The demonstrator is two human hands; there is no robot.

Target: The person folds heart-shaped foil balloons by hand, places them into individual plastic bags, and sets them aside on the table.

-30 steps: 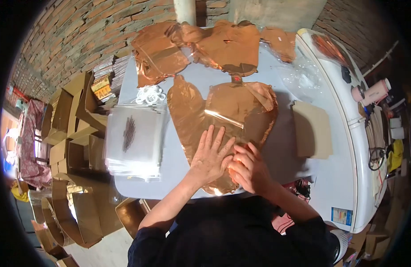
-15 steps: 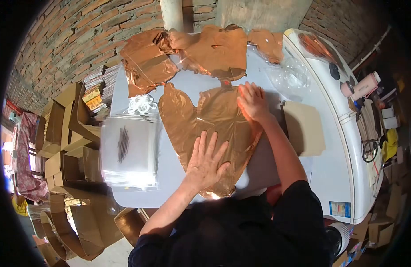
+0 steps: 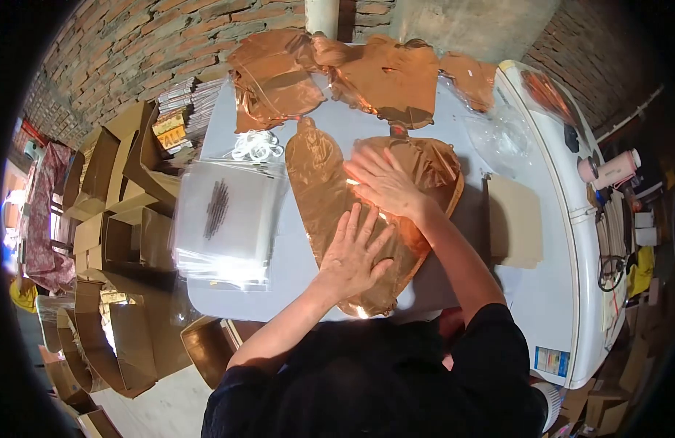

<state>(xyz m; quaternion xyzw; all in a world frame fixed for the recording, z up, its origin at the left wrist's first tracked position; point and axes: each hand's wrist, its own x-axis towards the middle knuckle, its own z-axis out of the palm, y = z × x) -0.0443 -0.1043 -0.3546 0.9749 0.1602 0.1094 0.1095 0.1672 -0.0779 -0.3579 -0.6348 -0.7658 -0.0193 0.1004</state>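
Here both hands, the left hand and right hand, lie flat and unclenched on the copper foil balloon spread on the bench, so pressing evenly outward should flatten it without creasing.

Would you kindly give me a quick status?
Left hand flat on copper foil balloon. Right hand pressing its folded side. Clear bag stack alongside, apart.

packing workshop | brick wall | cardboard boxes | bag stack
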